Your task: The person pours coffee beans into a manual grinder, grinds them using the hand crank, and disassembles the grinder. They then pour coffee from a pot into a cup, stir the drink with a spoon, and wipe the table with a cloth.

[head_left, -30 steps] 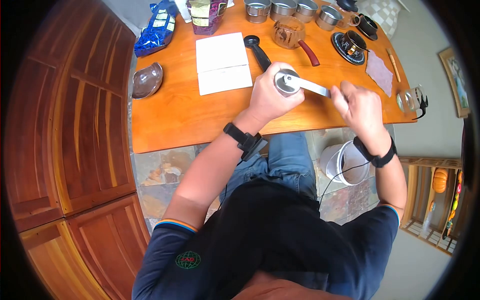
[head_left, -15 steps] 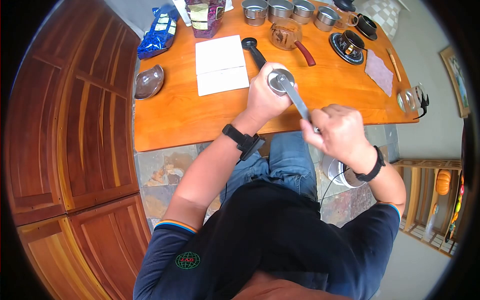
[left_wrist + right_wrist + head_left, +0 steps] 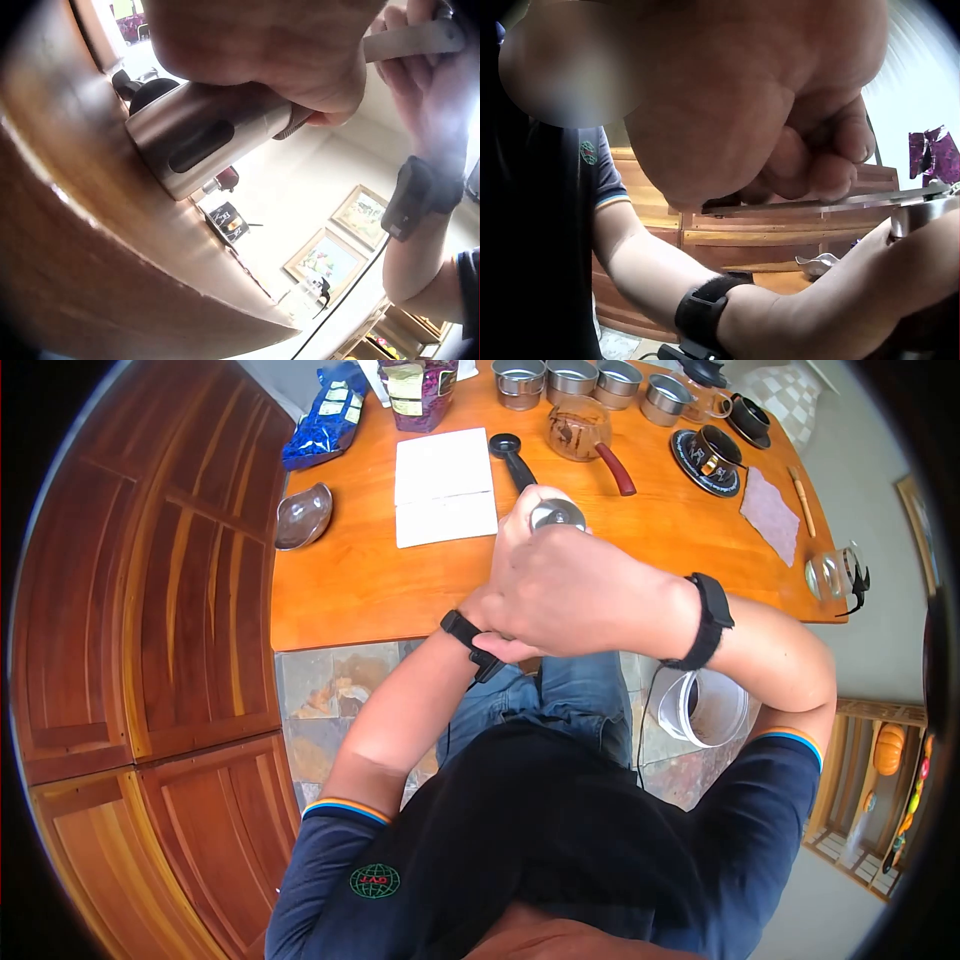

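Observation:
A metal hand coffee grinder (image 3: 202, 131) with a dark oval patch on its side is gripped round the upper body by my left hand (image 3: 255, 41). The grinder's base is close over the wooden table (image 3: 350, 600) at its near side. My right hand (image 3: 575, 595) is curled round the end of the flat crank arm (image 3: 810, 205), which hides its knob. In the head view this hand crosses over the left one and covers most of the crank. A black long-handled scoop (image 3: 507, 447) lies just beyond the grinder, beside a white folded sheet (image 3: 445, 480).
Behind stand a brown-stained glass pot (image 3: 578, 432) with a red handle, several metal cups (image 3: 520, 385), a blue bag (image 3: 328, 422) and a purple bag (image 3: 420, 395). Left is a clear bowl (image 3: 303, 518); right, a black cup (image 3: 714, 450) and glass jar (image 3: 826, 575). A white bucket (image 3: 715, 705) stands below.
My right hand has swung the crank from the right, round the near side, to the left above the left wrist. My left hand still holds the grinder in about the same place.

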